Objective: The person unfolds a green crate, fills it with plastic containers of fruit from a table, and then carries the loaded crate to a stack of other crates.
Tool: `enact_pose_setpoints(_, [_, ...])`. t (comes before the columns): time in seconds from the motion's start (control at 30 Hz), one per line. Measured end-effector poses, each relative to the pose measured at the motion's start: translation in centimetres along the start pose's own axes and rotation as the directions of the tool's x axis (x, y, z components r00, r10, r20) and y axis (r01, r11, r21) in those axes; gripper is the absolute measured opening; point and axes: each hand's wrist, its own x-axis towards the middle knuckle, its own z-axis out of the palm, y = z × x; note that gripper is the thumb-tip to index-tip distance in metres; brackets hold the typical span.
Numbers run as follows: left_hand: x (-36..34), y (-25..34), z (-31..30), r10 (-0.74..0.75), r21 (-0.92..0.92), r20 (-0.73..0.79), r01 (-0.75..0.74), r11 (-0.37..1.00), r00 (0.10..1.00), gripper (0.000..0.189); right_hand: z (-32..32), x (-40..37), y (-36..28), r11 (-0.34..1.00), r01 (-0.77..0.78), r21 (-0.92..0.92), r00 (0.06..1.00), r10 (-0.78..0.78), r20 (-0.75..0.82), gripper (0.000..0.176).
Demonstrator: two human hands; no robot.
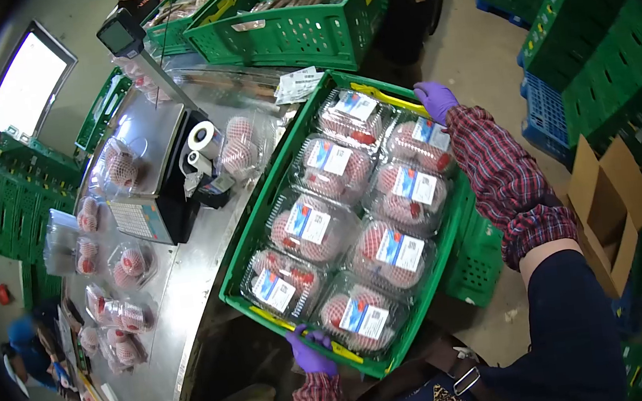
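Grip: The left hand [311, 354], in a purple glove, had its fingers curled over the near end of a green crate [276, 196], beside the yellow handle [346, 352]; the right hand [436, 100], gloved alike, was closed on the far end, toward the right corner.
Green crate: It lay mid-scene, slanting from near to far, on the right side of the steel table [189, 295]; what bore its weight was hidden.
Clamshell packs [361, 311]: Eight clear packs with printed labels filled the crate in two rows of four, each holding round reddish fruit in pink foam nets.
Table things: On the left stood a scale display [120, 35] and a label roll [201, 136], with loose fruit packs [132, 263] showing no labels.
Crate step: It appeared to be the two-handed handling of a filled crate.
Next move: Shifting the crate seemed to call for both ends kept level, lest packs slide.
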Motion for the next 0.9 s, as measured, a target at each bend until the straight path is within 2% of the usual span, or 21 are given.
enact_pose_setpoints(0.1, [-0.7, -0.3, 0.5, 0.048, 0.049, -0.104, -0.044, 0.998, 0.993, 0.046, 1.2, 3.1, 0.3, 0.967, -0.175, 0.185, 0.937, 0.105, 0.334, 0.038])
enact_pose_setpoints(0.23, [-0.7, -0.4, 0.2, 0.104, 0.092, -0.136, -0.092, 0.992, 0.985, 0.049, 1.3, 5.0, 1.4, 0.886, -0.351, 0.303, 0.819, 0.132, 0.559, 0.048])
enact_pose_setpoints(0.27, [-1.0, -0.5, -0.1, 0.101, 0.103, -0.157, -0.085, 0.991, 0.982, 0.049, 2.0, 5.0, 1.7, 0.878, -0.366, 0.31, 0.804, 0.13, 0.58, 0.052])
enact_pose_setpoints(0.37, [-0.8, 0.1, -1.3, 0.052, 0.106, -0.147, -0.036, 0.994, 0.988, 0.05, 2.9, 4.7, 1.8, 0.982, -0.095, 0.164, 0.902, 0.015, 0.431, 0.059])
enact_pose_setpoints(0.47, [0.7, 2.5, -4.8, -0.02, 0.132, -0.087, 0.031, 0.991, 0.996, 0.05, -3.0, 2.0, -0.5, 0.948, -0.29, 0.128, 0.784, 0.159, 0.6, 0.067])
enact_pose_setpoints(0.5, [0.5, 4.4, -5.5, -0.05, 0.172, -0.071, 0.062, 0.983, 0.996, 0.051, -6.9, -0.3, -1.7, 0.918, -0.366, 0.154, 0.718, 0.173, 0.675, 0.063])
enact_pose_setpoints(0.57, [0.0, 7.7, -5.8, -0.102, 0.221, -0.075, 0.116, 0.968, 0.992, 0.052, -9.3, -3.9, -1.2, 0.826, -0.495, 0.269, 0.67, 0.166, 0.724, 0.058])
enact_pose_setpoints(0.63, [0.4, 10.2, -6.7, -0.206, 0.221, 0.034, 0.194, 0.956, 0.978, 0.051, -12.6, -9.6, -0.6, 0.706, -0.599, 0.378, 0.671, 0.185, 0.718, 0.055])
enact_pose_setpoints(0.7, [0.2, 11.0, -6.7, -0.147, 0.466, 0.028, 0.117, 0.877, 0.989, 0.048, -11.9, -16.2, 3.6, 0.703, -0.629, 0.332, 0.649, 0.24, 0.722, 0.059])
enact_pose_setpoints(0.73, [0.2, 10.9, -6.4, -0.157, 0.517, 0.069, 0.1, 0.85, 0.985, 0.042, -13.0, -20.0, 3.6, 0.749, -0.608, 0.264, 0.694, 0.339, 0.636, 0.062])
enact_pose_setpoints(0.77, [0.4, 10.3, -5.7, -0.146, 0.567, 0.023, 0.108, 0.817, 0.989, 0.044, -14.2, -23.4, 3.4, 0.782, -0.596, 0.182, 0.726, 0.428, 0.538, 0.065])
enact_pose_setpoints(0.8, [0.9, 9.7, -5.5, -0.09, 0.601, 0.019, 0.061, 0.797, 0.996, 0.041, -15.0, -26.8, 4.2, 0.765, -0.621, 0.169, 0.715, 0.466, 0.521, 0.069])
enact_pose_setpoints(0.83, [1.4, 9.0, -4.9, -0.031, 0.631, 0.022, 0.01, 0.775, 0.999, 0.038, -15.7, -30.3, 4.7, 0.776, -0.616, 0.137, 0.746, 0.519, 0.417, 0.066])
enact_pose_setpoints(0.87, [0.4, 8.5, -3.5, -0.027, 0.669, 0.07, -0.027, 0.743, 0.997, 0.031, -16.1, -33.9, 5.7, 0.75, -0.628, 0.208, 0.764, 0.542, 0.351, 0.063])
enact_pose_setpoints(0.9, [-0.6, 7.7, -2.0, 0.074, 0.726, 0.157, -0.166, 0.668, 0.985, 0.029, -16.7, -37.9, 6.5, 0.719, -0.638, 0.276, 0.769, 0.574, 0.281, 0.06])
